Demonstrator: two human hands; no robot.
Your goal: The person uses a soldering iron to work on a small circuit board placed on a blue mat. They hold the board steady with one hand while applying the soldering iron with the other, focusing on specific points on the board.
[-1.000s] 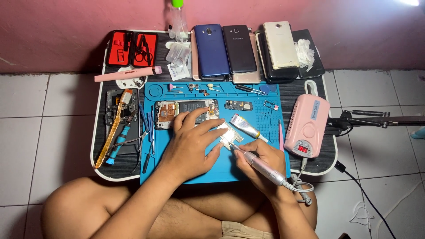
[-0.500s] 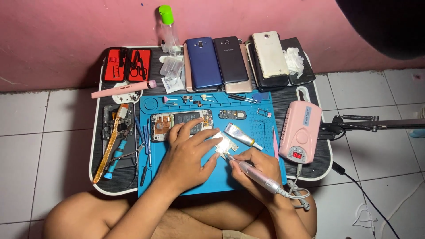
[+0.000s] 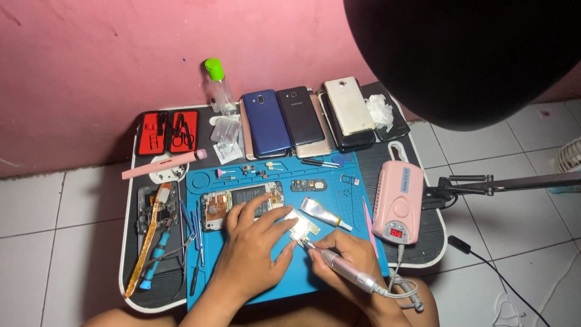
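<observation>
My left hand (image 3: 253,245) presses flat on a small pale metal part (image 3: 301,226) on the blue work mat (image 3: 236,284), fingers spread over it. My right hand (image 3: 345,253) grips a pink and silver pen-shaped rotary tool (image 3: 345,272), its tip touching the part's near edge. An opened phone (image 3: 221,207) with bare circuit boards lies on the mat just beyond my left fingers. A small silver tube (image 3: 324,213) lies to the right of the part.
A pink control box (image 3: 398,203) with a red display sits at the right. Several phones (image 3: 302,118) lie at the back, beside a clear bottle with a green cap (image 3: 216,85). A red tool case (image 3: 167,131), tweezers and screwdrivers (image 3: 158,248) lie left. A dark lamp shade (image 3: 472,54) overhangs.
The view has tilted up and a dark lamp shade now fills the top right. Both hands stay on the small part, the tool tip still against it.
</observation>
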